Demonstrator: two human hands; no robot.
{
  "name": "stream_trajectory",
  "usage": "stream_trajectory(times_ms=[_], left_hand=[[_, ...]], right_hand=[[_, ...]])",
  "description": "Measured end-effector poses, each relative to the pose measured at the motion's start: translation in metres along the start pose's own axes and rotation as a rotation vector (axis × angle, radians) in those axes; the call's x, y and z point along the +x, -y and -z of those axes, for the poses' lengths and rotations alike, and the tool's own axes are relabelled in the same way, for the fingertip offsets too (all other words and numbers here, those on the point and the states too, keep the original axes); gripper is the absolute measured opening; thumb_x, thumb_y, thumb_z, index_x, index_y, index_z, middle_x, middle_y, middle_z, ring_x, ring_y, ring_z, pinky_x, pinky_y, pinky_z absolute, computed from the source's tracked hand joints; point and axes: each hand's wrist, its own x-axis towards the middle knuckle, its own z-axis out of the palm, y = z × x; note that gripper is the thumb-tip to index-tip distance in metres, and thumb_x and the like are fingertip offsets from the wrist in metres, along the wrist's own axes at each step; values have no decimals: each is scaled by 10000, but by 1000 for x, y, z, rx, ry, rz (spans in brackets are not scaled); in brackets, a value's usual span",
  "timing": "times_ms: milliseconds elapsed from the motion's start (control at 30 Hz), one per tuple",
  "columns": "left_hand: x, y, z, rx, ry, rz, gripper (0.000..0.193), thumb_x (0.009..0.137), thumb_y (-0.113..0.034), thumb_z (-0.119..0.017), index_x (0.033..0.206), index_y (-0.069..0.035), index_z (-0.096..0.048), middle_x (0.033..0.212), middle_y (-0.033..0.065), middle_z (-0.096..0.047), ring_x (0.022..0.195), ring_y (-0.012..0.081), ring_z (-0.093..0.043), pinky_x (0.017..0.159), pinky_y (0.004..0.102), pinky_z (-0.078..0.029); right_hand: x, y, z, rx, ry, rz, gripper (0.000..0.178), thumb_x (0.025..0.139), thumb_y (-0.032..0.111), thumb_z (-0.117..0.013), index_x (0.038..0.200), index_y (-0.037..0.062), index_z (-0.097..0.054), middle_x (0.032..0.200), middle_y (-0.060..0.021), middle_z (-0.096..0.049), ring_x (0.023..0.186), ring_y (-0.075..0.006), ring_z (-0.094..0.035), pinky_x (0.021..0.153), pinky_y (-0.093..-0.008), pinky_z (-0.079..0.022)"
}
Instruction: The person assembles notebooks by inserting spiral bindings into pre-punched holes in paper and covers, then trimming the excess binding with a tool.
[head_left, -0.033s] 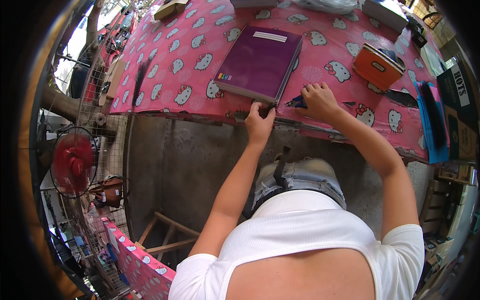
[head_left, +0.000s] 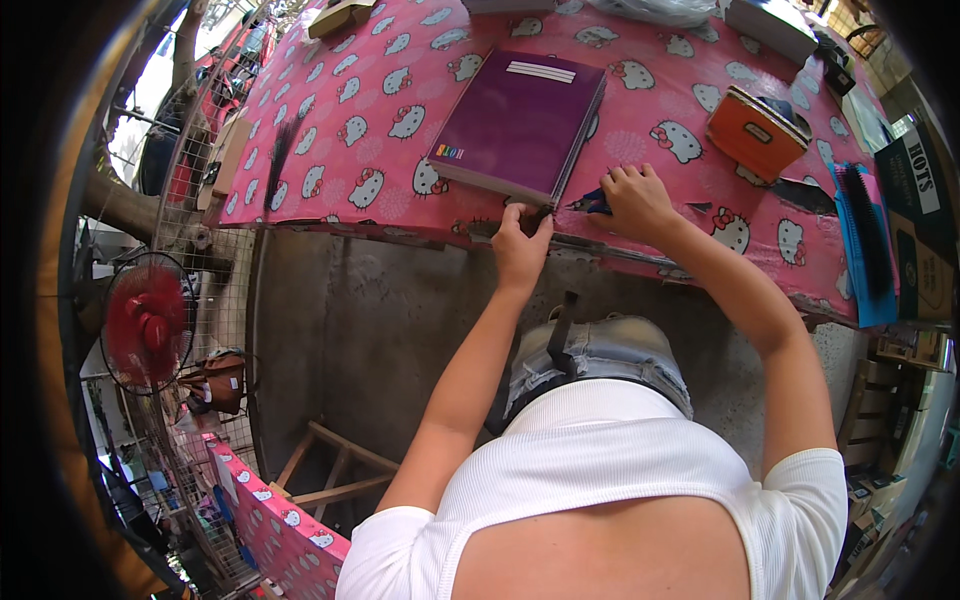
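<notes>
A thick purple notebook (head_left: 515,120), or a stack of them, lies on the pink patterned tablecloth (head_left: 330,130) in front of me. Just below its near right corner, at the table's front edge, my left hand (head_left: 522,248) is closed in a pinch. Something small and dark shows at its fingertips, too little of it to name. My right hand (head_left: 640,207) rests on the table to the right, its fingers curled over a small tool with dark blue handles (head_left: 597,201). The tool's narrow tip points left toward my left hand; the palm hides the rest.
An orange pouch (head_left: 755,135) stands on the right. Beyond it are a blue folder (head_left: 858,250) with a black brush-like thing and a dark carton (head_left: 915,220). A black bristly bundle (head_left: 280,155) lies left. A red fan (head_left: 150,325) and wooden frame (head_left: 340,480) stand lower left.
Both hands stay almost where they were. The dark strap at my waist stands a little straighter.
</notes>
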Motion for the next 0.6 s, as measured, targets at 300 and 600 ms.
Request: stream_trajectory(times_ms=[300, 600], left_hand=[[0, -5, 1, 61, 19, -19, 291, 755, -147, -734, 950, -3, -572, 831, 164, -669, 799, 291, -669, 731, 364, -498], [3, 22, 20, -108, 152, 91, 276, 777, -135, -746, 954, -12, -574, 752, 68, -653, 640, 138, -620, 577, 272, -491]], right_hand=[[14, 14, 1, 78, 196, -22, 556, 742, 575, -644, 866, 32, -654, 797, -109, -655, 801, -268, -651, 769, -417, -482], [4, -26, 35, 358, 357, -218, 624, 806, 617, -571, 829, 3, -677, 754, -150, -673, 703, -287, -662, 659, -373, -516]])
